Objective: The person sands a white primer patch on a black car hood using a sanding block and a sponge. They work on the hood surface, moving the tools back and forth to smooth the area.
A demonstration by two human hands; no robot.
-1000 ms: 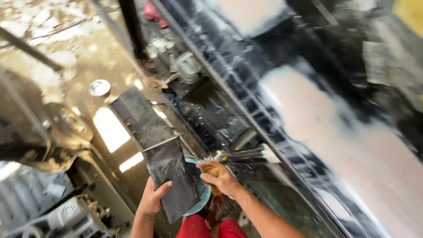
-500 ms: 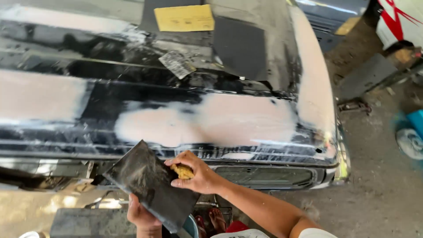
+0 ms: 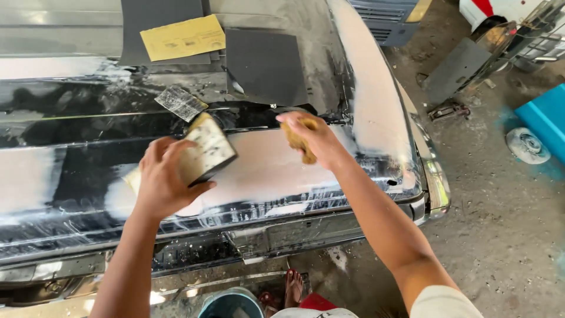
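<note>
Left hand (image 3: 165,176): fingers curled round sanding block (image 3: 203,150), held tilted over wet black car panel (image 3: 70,159), at edge of pale filler patch (image 3: 265,168). Right hand (image 3: 312,138): closed on yellow sponge (image 3: 301,144), pressed to upper edge of same patch. Grey sandpaper sheet (image 3: 265,65) and yellow sheet (image 3: 183,38) flat on panel beyond hands. Bucket (image 3: 231,303) on floor below.

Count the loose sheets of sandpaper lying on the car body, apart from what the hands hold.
4: a yellow sheet on a large dark sheet at top, a dark sheet beside them, a small worn piece below. Others may lie hidden underneath.
</note>
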